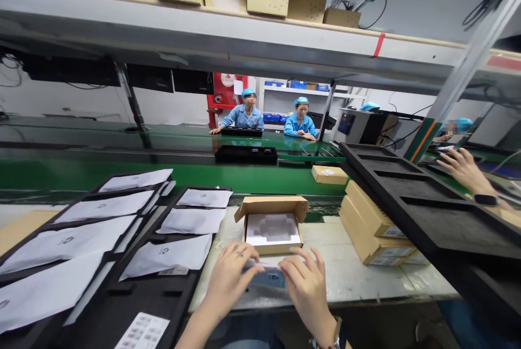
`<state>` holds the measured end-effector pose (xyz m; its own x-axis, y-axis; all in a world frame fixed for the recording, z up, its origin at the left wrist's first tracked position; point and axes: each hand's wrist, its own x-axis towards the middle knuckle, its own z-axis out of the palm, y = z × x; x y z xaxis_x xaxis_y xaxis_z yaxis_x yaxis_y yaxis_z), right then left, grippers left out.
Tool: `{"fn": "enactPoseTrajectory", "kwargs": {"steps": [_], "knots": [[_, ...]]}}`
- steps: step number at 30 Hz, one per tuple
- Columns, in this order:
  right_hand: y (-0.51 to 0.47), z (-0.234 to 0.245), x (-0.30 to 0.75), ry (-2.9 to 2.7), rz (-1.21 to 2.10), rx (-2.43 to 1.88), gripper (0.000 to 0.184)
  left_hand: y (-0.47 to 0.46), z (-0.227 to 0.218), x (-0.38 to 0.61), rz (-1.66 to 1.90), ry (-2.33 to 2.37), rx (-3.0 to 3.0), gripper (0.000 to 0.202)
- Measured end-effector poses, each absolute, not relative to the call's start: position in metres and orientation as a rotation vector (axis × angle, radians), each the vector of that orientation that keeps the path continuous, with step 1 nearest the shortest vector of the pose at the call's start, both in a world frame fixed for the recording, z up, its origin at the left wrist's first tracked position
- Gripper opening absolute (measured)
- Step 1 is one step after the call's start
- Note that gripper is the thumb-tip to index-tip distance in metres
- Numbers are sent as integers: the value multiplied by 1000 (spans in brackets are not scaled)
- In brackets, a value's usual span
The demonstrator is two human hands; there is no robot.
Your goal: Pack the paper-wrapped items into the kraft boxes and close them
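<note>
My left hand (232, 278) and my right hand (305, 284) are closed on the two ends of a thin pale pouch (271, 277) with a dark printed mark. Fingers and thumbs pinch its upper edge, and the fingers cover part of it. Just beyond stands an open cardboard box (272, 249), its lid folded up at the back. Inside lies a white insert (260, 229) with a shaped hollow. To the left, white pouches (166, 255) with a similar mark lie in rows on black trays (142, 294).
Closed cardboard boxes (366, 229) are stacked at right, beneath an overhanging black tray (448, 213). Another small box (329, 175) sits on the green conveyor (195, 175). A co-worker's hand (468, 172) is raised at far right. Two people in blue sit across the line. A shelf (228, 39) spans overhead.
</note>
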<state>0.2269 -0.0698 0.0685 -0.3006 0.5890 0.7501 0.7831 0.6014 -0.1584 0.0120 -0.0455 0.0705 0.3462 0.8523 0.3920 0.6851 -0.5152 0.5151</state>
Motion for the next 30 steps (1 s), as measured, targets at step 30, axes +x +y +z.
{"fn": "enactPoseTrajectory", "kwargs": {"steps": [30], "knots": [[-73, 27, 193, -1462, 307, -970, 24, -54, 27, 100, 2032, 1338, 1294, 32]]}}
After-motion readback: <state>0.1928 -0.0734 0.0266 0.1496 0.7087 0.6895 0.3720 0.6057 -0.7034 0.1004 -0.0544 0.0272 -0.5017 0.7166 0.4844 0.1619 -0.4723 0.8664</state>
